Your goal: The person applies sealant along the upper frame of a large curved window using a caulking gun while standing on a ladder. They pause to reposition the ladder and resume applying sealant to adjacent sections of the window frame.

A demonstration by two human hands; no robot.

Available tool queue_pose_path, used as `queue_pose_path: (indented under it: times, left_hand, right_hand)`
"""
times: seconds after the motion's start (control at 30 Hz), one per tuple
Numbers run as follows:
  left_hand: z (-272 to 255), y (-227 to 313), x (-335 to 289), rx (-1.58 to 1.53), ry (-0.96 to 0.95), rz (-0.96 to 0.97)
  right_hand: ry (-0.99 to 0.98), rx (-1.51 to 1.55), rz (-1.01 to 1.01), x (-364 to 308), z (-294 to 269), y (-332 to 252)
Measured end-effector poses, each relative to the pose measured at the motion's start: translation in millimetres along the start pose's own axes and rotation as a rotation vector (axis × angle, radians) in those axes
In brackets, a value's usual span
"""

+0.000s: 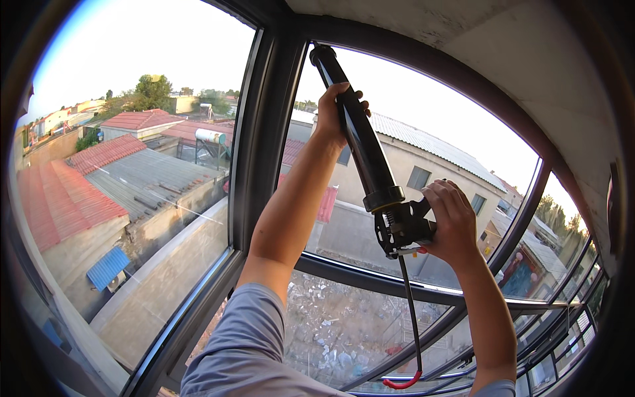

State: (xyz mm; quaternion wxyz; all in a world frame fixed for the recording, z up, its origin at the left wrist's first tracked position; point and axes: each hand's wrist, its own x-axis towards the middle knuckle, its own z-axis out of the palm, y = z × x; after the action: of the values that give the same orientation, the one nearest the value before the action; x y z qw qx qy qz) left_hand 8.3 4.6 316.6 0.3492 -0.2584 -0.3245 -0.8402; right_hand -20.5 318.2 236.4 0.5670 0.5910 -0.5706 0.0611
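Observation:
A long black caulking gun [360, 142] slants up across the window, its nozzle end at the top corner of the pane beside the dark frame. My left hand [336, 112] is wrapped round the upper part of its barrel. Lower down on the right, my right hand [453, 215] is closed round the handle and trigger, which it partly hides. From the back of the gun hangs a thin metal rod [411, 311] ending in a red-coated hook [402, 384]. The nozzle tip is too small to make out.
A thick dark window post [261, 132] stands left of the gun, and a crossbar [383, 284] runs below it. The pale ceiling [503, 40] curves above right. Beyond the glass are red-roofed buildings [66, 198] and rubble-strewn ground [337, 331].

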Motion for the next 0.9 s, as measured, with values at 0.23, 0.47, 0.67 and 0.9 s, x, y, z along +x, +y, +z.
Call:
queue_pose_path:
  times: [0.23, 0.47, 0.67, 0.9]
  left_hand:
    - [-11.8, 1.4, 26.0, -0.072, -0.059, 0.03]
    - [-14.1, 5.5, 35.5, -0.115, -0.065, 0.063]
    - [-13.9, 6.7, 37.1, -0.121, -0.082, 0.077]
    - [-15.4, 8.6, 38.2, -0.133, -0.107, 0.088]
  right_hand:
    - [-0.013, -0.071, -0.04, 21.0, 1.1, 8.3]
    - [-0.034, -0.119, -0.068, 38.6, -5.3, 12.0]
    - [-0.074, -0.15, -0.068, 44.5, -13.1, 10.8]
    - [-0.117, -0.189, -0.056, 49.6, -22.2, 4.5]
